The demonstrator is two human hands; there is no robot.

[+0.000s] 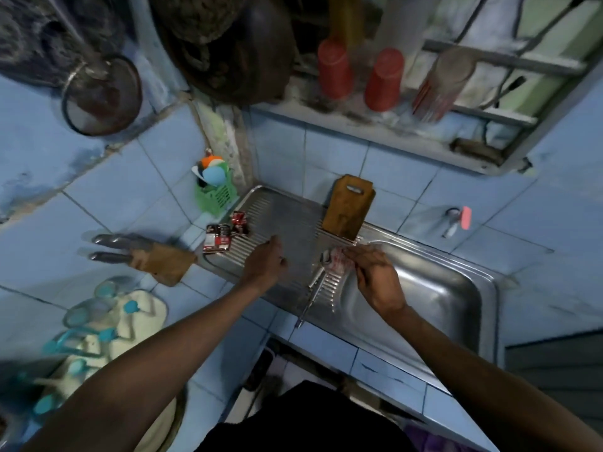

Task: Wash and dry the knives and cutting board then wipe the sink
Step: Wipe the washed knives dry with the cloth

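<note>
On the ribbed steel drainboard (pixel 287 223), beside the basin of the stainless steel sink (pixel 434 288), lie slim metal knives (pixel 315 288), their tips pointing toward the front edge. Upright against the blue tiled wall (pixel 391 164) at the back of the drainboard leans a brown wooden cutting board (pixel 347 207). The right hand (pixel 375 275) pinches a pale red-printed cloth (pixel 339 261) at the knife handles, fingers curled on it. The left hand (pixel 266 261) rests on the drainboard, fingers loosely bent, holding nothing. Red sachets (pixel 225 231) sit at the drainboard's left corner. A wooden knife block (pixel 160 259) lies on the blue tiled surface (pixel 107 203) further left.
</note>
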